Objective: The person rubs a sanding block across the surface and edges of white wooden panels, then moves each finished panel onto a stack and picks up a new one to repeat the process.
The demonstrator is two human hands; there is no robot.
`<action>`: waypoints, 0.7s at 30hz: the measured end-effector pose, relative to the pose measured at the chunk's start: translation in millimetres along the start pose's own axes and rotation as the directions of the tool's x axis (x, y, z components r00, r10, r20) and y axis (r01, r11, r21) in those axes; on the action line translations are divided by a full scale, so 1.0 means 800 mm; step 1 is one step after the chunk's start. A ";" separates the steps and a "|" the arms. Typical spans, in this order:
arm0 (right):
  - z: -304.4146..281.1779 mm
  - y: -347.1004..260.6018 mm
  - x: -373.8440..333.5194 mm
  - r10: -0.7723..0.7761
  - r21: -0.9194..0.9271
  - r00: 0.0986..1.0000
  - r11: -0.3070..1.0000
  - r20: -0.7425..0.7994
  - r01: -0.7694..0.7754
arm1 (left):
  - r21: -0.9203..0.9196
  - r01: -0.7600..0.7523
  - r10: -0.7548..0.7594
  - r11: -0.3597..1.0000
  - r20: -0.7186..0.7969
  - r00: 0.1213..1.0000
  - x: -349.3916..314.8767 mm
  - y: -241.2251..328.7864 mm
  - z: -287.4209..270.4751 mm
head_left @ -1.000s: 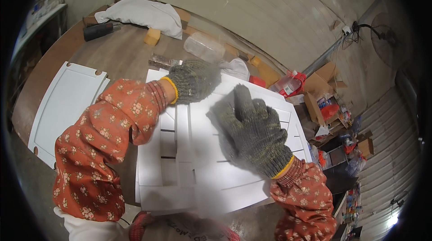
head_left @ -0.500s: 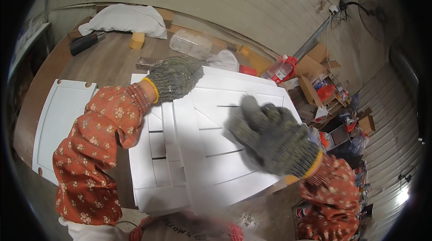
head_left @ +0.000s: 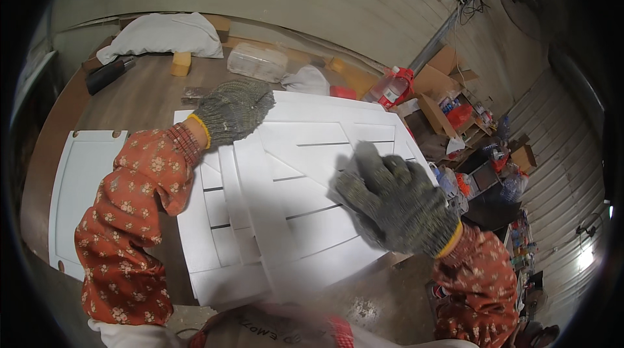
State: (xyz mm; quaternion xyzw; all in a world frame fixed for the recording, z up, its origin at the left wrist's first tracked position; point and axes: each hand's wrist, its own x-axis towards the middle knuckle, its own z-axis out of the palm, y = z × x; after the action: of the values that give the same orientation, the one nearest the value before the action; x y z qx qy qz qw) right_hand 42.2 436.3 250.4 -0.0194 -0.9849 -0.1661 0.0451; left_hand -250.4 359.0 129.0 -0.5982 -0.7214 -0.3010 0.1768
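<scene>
Two white grooved panels, like cabinet doors, lie stacked in front of me. The upper panel [head_left: 305, 172] is turned askew over the lower panel [head_left: 208, 218], whose left part shows beneath it. My left hand [head_left: 237, 112], in a grey-green knit glove with a yellow cuff, is closed on the upper panel's far left corner; its fingertips are partly hidden. Over the right half of the upper panel is my right hand [head_left: 396, 198] in a matching glove, palm down with fingers spread. It holds nothing, and whether it touches the surface I cannot tell.
Another pale panel [head_left: 84, 198] with round corner holes lies at the left. Along the back are a white sack [head_left: 166, 36], a black cylinder [head_left: 109, 76], a yellow block [head_left: 181, 64] and a wrapped bundle [head_left: 257, 62]. Bottles [head_left: 392, 90] and cardboard boxes [head_left: 432, 114] stand at the right.
The whole view has shifted slightly, so the panels and background appear a little farther left. My left hand keeps its hold on the corner; my right hand stays spread over the panel.
</scene>
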 end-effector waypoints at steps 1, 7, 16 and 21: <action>0.004 0.000 -0.006 -0.056 -0.044 0.997 0.998 -0.062 0.053 | 0.010 0.016 -0.016 1.000 -0.009 1.000 -0.002 0.001 -0.002; 0.036 -0.024 0.057 -0.072 -0.088 0.964 0.995 -0.254 0.051 | 0.086 -0.143 0.138 0.986 0.063 0.988 0.003 -0.010 0.001; 0.058 0.032 0.046 0.209 0.336 0.770 0.942 -0.603 0.007 | -0.038 0.050 -0.048 0.998 0.037 0.998 0.005 -0.007 -0.009; 0.043 0.069 -0.045 0.189 0.149 0.703 0.982 -0.686 -0.119 | -0.015 0.092 -0.092 0.996 0.001 0.996 0.006 -0.008 -0.008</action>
State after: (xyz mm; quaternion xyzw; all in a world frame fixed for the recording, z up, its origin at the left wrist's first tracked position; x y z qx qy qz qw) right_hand 78.4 499.0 232.9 -0.0356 -0.8968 -0.1107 0.4270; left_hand -258.0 358.3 135.3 -0.5656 -0.7460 -0.3142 0.1580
